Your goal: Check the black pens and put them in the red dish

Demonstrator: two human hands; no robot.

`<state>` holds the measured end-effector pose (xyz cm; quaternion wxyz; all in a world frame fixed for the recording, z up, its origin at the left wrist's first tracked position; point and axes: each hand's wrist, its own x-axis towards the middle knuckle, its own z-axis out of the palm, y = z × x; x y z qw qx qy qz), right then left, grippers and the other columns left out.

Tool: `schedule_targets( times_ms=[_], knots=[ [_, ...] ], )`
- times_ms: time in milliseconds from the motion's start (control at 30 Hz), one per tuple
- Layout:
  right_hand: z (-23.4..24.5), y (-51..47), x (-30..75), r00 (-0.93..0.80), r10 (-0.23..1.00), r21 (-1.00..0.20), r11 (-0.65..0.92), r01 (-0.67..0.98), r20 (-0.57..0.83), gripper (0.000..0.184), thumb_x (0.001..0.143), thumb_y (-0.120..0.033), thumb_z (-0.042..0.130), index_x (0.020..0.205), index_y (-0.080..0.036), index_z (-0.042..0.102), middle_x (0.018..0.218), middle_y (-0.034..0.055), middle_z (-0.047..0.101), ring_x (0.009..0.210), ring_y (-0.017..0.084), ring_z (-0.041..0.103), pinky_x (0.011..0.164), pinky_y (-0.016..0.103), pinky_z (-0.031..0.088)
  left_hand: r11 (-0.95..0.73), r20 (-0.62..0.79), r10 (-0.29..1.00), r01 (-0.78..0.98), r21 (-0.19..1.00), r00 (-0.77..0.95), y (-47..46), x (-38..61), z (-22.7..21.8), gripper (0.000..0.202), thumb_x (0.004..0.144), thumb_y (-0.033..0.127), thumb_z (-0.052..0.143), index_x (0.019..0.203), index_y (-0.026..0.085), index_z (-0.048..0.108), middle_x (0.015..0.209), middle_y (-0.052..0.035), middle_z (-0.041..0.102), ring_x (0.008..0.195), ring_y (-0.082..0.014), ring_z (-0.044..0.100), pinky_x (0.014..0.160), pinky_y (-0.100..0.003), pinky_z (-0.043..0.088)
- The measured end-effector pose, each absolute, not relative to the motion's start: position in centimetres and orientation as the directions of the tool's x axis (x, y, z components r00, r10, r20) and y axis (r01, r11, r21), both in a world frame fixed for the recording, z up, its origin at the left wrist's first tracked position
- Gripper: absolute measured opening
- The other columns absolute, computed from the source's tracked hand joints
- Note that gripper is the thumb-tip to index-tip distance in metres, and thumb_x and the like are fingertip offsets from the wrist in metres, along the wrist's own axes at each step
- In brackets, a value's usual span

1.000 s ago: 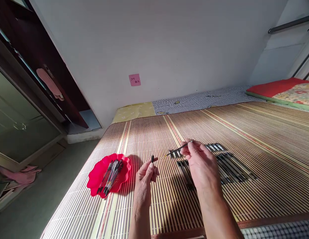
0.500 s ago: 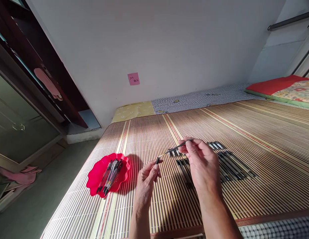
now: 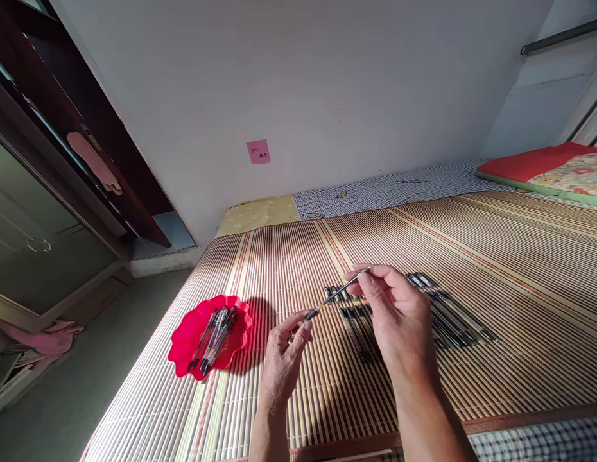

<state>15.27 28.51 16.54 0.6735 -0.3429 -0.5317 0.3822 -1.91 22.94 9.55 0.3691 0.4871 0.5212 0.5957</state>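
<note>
My right hand [image 3: 392, 314] pinches a thin pen refill [image 3: 344, 290] that slants down to the left. My left hand [image 3: 286, 356] pinches a small black pen tip piece [image 3: 310, 314] whose end meets the refill's lower end. Both hands hover over a striped bamboo mat [image 3: 495, 256]. Behind my right hand lies a row of several black pen parts [image 3: 447, 314], partly hidden by it. To the left sits a red scalloped plate [image 3: 183, 343] with several assembled pens [image 3: 216, 330] in it.
A pink sticky note [image 3: 258, 151] is stuck on the white wall. A red and floral cushion [image 3: 549, 168] lies at the far right. A dark wooden cabinet [image 3: 62, 128] and the floor with pink cloth [image 3: 38, 337] are to the left of the mat's edge.
My left hand has tilted the black tip piece from upright toward the right. The refill's end and the piece have come together. The right hand shifted slightly.
</note>
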Motion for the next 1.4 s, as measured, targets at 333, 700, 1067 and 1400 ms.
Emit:
schedule_targets(
  times_ms=[333,700,1067,1400],
  knots=[
    [15.3,29.3,14.7,-0.244,0.899,-0.930,0.367,-0.032,0.363,0.036,0.094,-0.054,0.067,0.103,-0.022,0.080,0.105,0.0126,0.081,0.098,0.028,0.077,0.090,0.043,0.061,-0.177,0.172,0.968,-0.008,0.984,-0.184,22.9,-1.2,10.0,0.048,0.097,0.056,0.066,0.117,0.015,0.079,0.065,0.0005,0.057,0.057,-0.0118,0.042,0.056,-0.025,0.033],
    [14.5,29.5,14.4,-0.400,0.867,-0.954,0.283,-0.097,0.298,0.030,0.094,-0.047,0.066,0.103,-0.022,0.081,0.110,0.0110,0.080,0.101,0.025,0.076,0.094,0.041,0.060,-0.133,0.122,0.988,-0.111,0.985,-0.098,22.7,-0.6,10.5,0.049,0.097,0.058,0.065,0.114,0.013,0.076,0.060,0.0011,0.060,0.046,-0.0071,0.037,0.047,-0.023,0.024],
    [14.3,29.7,14.2,-0.341,0.914,-0.975,0.214,-0.057,0.220,0.037,0.080,-0.057,0.082,0.084,-0.021,0.074,0.080,0.0053,0.075,0.074,0.022,0.072,0.074,0.035,0.060,-0.110,0.102,0.993,-0.155,0.982,-0.057,22.6,-0.3,10.4,0.048,0.096,0.058,0.067,0.110,0.014,0.077,0.059,0.0014,0.059,0.045,-0.0063,0.037,0.045,-0.022,0.025],
    [14.1,29.8,13.9,-0.390,0.892,-0.968,0.170,-0.183,0.230,0.035,0.081,-0.055,0.081,0.086,-0.021,0.077,0.084,0.0049,0.075,0.078,0.020,0.072,0.076,0.034,0.061,-0.124,0.118,0.992,-0.212,0.969,-0.041,22.7,0.0,10.2,0.043,0.098,0.054,0.065,0.110,0.014,0.076,0.058,0.0025,0.059,0.043,-0.0055,0.037,0.043,-0.021,0.025]
  ],
)
